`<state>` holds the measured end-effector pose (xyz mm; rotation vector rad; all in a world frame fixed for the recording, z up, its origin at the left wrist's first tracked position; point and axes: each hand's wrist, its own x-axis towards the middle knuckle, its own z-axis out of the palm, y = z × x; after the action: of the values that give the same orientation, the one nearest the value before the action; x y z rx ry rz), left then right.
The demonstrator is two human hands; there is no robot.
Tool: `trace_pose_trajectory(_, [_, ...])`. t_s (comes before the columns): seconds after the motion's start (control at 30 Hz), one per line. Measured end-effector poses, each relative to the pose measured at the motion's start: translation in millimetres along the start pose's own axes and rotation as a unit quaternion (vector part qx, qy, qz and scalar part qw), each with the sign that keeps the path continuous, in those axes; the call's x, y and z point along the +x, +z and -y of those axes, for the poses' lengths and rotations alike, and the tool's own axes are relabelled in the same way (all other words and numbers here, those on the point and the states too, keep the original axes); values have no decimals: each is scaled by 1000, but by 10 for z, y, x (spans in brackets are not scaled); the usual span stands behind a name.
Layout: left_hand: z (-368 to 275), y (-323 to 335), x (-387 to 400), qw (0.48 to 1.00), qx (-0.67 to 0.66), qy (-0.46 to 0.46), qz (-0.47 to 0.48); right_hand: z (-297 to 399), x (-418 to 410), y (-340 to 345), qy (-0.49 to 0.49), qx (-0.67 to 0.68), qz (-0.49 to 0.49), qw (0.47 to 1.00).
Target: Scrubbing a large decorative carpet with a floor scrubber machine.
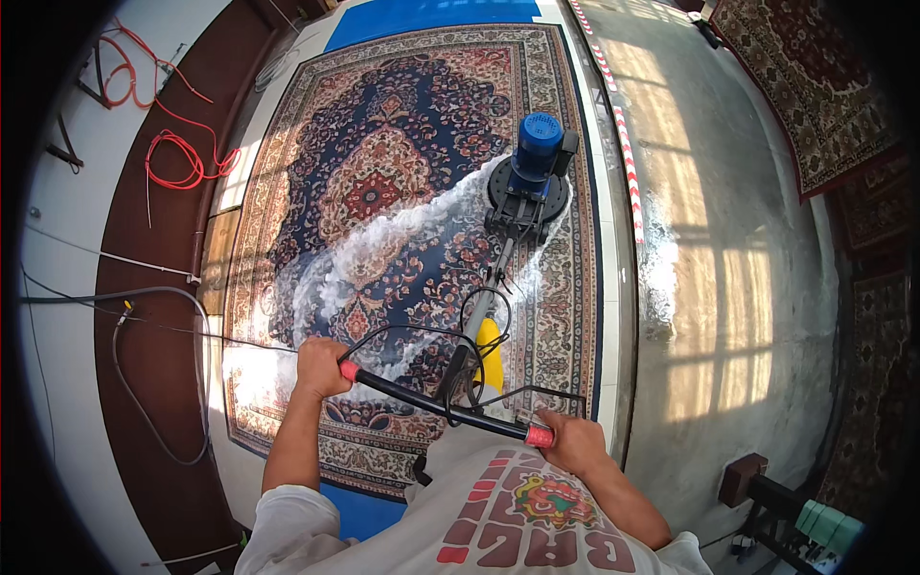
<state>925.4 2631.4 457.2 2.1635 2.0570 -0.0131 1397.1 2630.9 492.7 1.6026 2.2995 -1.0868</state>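
My left hand (323,366) is closed around the left end of the black handlebar (431,404) of a rotary floor scrubber. On the red grip at its other end is my right hand (573,440), also closed. Ahead, the scrubber's blue motor and black round head (530,172) rest on the right part of a patterned carpet (424,136). A band of white foam (381,237) curves over the carpet left of the head and down towards my left hand. Black cable loops around the handle shaft, beside a yellow thing (489,356) partly hidden by it.
Red hose (176,158) and a grey hose (118,359) hang along the left wall. A black cable runs from that side to the handle. Red-and-white tape (627,172) marks the edge beside the wet concrete floor (690,287). More carpets (812,93) hang at right.
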Motion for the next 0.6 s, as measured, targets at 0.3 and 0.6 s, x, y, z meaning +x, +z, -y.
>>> trace_pose_trajectory(0.3, [145, -20, 1853, 997, 40, -5, 59, -236, 1336, -440, 46, -19, -14, 999])
trace_pose_trajectory(0.6, [-96, -104, 2708, 991, 55, -46, 113, -642, 2139, -1100, 33, -78, -92, 992])
